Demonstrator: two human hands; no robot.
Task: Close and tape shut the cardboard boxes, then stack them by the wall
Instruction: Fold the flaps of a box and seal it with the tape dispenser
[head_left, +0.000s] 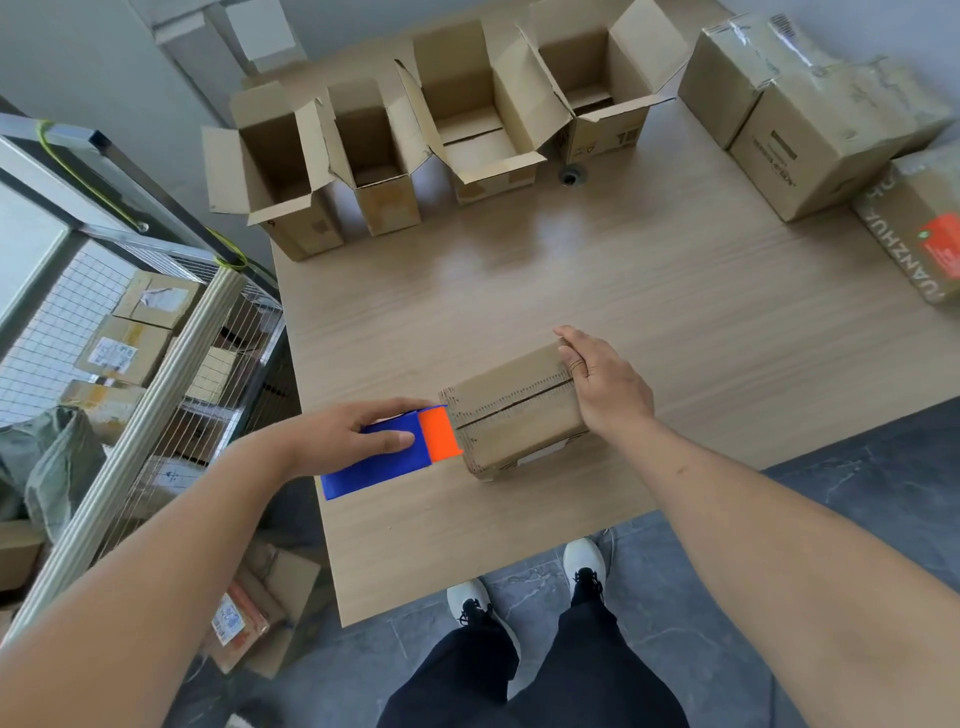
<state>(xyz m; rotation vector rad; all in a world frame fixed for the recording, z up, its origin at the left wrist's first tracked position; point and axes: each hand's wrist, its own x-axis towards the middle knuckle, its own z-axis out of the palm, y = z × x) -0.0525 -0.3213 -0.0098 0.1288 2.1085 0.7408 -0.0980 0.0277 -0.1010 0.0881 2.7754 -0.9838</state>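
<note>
A small closed cardboard box (511, 410) lies on the wooden table (649, 291), its top seam running left to right. My left hand (358, 431) grips a blue and orange tape dispenser (395, 452), whose orange end touches the box's left end. My right hand (605, 382) rests on the box's right end, fingers curled over its far top edge. Several open boxes (270, 166) stand in a row at the table's far edge. Taped boxes (810, 119) sit stacked at the far right by the wall.
A wire-mesh cart (156, 353) full of parcels stands left of the table. More parcels (249, 618) lie on the grey floor beneath it. A cable grommet (571, 175) sits in the tabletop. A box with a red label (924, 244) lies at the right edge.
</note>
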